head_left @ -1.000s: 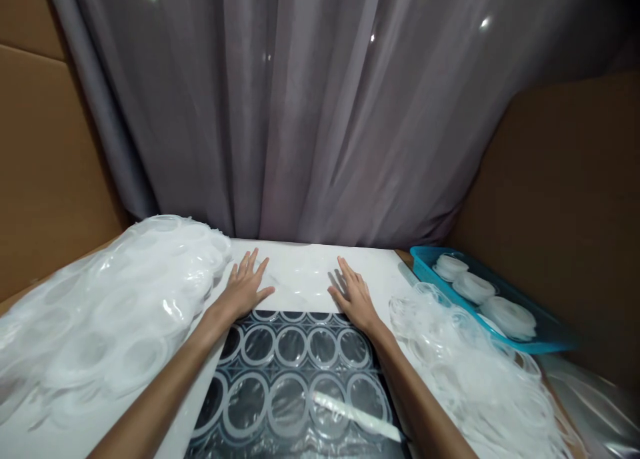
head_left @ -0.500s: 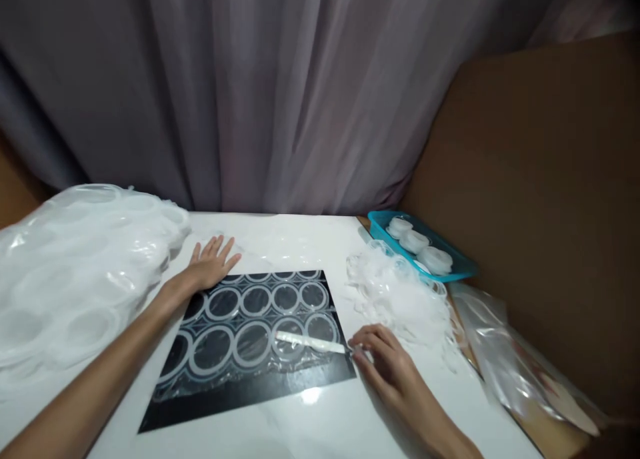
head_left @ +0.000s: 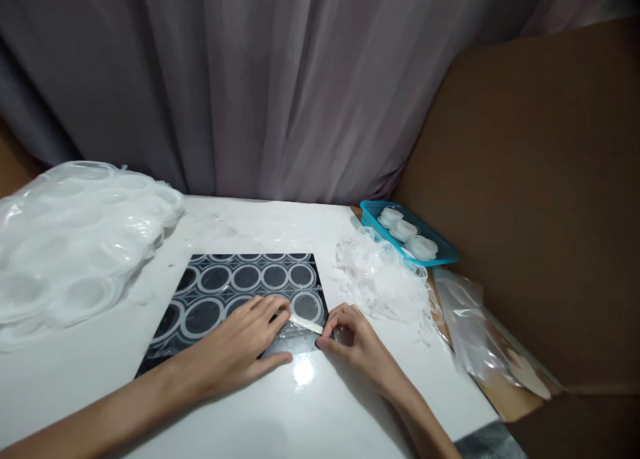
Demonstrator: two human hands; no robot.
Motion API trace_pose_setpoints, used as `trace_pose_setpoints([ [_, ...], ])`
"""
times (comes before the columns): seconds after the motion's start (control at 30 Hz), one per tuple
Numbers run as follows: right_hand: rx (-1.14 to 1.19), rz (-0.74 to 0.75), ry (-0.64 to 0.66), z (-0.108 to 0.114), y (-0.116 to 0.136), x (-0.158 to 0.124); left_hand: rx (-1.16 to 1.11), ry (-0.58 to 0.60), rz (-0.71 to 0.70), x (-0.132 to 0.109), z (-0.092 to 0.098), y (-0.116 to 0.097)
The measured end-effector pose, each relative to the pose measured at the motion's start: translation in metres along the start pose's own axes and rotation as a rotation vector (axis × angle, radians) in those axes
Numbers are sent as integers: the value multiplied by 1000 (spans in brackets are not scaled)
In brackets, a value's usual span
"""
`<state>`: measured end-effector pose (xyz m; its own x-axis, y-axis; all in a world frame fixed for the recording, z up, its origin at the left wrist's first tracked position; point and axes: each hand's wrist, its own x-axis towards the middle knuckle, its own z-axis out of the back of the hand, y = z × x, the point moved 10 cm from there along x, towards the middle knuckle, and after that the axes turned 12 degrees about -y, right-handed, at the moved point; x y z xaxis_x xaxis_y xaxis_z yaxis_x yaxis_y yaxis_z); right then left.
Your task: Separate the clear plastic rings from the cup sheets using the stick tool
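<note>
A clear plastic sheet moulded with rows of round rings point(head_left: 245, 282) lies on a black mat point(head_left: 165, 349) on the white table point(head_left: 310, 405). My left hand point(head_left: 240, 345) lies flat on the sheet's near edge, fingers stretched out. A thin white stick point(head_left: 306, 324) rests on the sheet's near right corner. My right hand point(head_left: 353, 342) pinches the stick's right end, fingers curled.
A tall stack of the same clear ring sheets point(head_left: 75, 239) fills the left of the table. A heap of cut white plastic scraps point(head_left: 385, 282) lies right of the mat. Behind it stands a blue tray point(head_left: 440, 253) with white round pieces. A clear bag point(head_left: 475, 339) lies at the right edge. Cardboard walls and a grey curtain enclose the table.
My left hand has come from the sheet's far left corner to its near edge. My right hand moved left along the stick. The view tilted down a little.
</note>
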<state>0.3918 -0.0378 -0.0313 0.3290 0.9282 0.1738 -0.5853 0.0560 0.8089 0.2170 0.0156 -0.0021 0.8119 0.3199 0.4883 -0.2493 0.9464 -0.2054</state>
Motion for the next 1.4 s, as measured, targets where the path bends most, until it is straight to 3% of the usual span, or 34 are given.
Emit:
trace_pose_setpoints([
  [0.2, 121, -34, -47, 3, 0, -7, 173, -15, -81, 15, -23, -8],
  [0.37, -15, 8, -128, -4, 6, -5, 246, 23, -179, 20, -37, -16],
  [0.63, -43, -59, 57, -7, -5, -17, 262, 18, -113, 22, -34, -19],
  [0.77, -35, -77, 149, -1, 7, -18, 246, -31, -59, 31, -26, -15],
  [0.97, -331, 134, 165, 14, 31, -28, 189, -128, 56, 46, -3, -4],
  [1.2, -409, 346, -123, 30, 13, -48, 40, -157, 227, 52, 16, 11],
  [1.27, -390, 407, -162, 26, 14, -53, 13, -149, 258, 52, 17, 12],
  [1.4, -340, 505, -92, 9, 20, -60, -19, -99, 243, 45, 2, 3],
])
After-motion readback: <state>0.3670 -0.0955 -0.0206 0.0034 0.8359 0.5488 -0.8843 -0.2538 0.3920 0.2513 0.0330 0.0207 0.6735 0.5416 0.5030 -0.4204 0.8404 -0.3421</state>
